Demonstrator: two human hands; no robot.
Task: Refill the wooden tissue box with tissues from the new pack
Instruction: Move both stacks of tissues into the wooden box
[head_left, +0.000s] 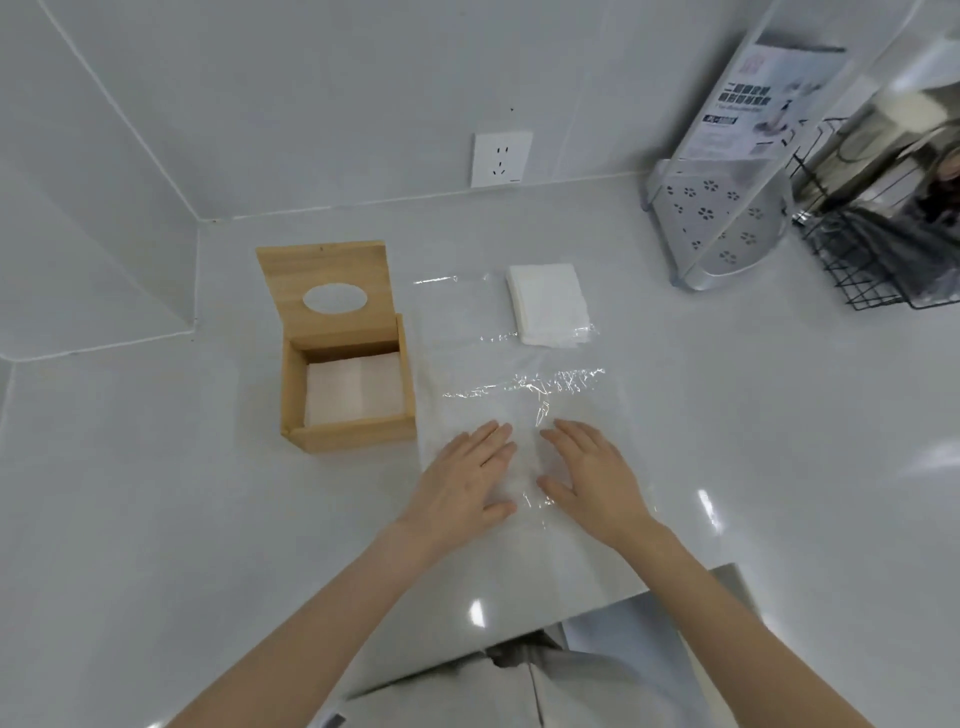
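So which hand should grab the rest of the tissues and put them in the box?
Probably the right hand. Both hands lie flat on the clear wrapper, but the loose tissue stack sits on the right hand's side. The left hand is nearer the open wooden box and could steady it.

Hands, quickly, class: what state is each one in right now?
Left hand: open, fingers straight, flat on the clear plastic wrapper.
Right hand: open, fingers straight, flat on the same wrapper.
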